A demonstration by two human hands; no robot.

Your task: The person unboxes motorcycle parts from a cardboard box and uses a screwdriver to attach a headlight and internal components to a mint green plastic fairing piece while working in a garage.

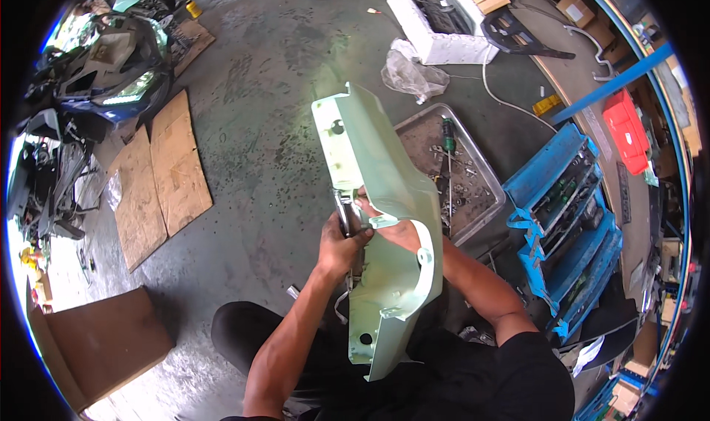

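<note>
A long pale green plastic body panel [403, 177], with a large curved cut-out, stands tilted in front of me over my lap. My left hand [342, 245] is closed around a shiny elongated metal part [345, 212] at the panel's left edge; its exact kind is unclear. From the right, my right hand [399, 234] reaches in behind the cut-out's rim and grips the panel near its middle. Its fingertips come close to the metal part, while the panel hides some of the hand.
A metal tray [473, 225] with a green-handled screwdriver [448, 136] and small hardware lies beyond the panel. At right stands an open blue toolbox [551, 169]. A foam box [462, 47] sits farther off. Flattened cardboard [174, 169], a brown box [103, 339] and a dark blue vehicle [111, 62] are left.
</note>
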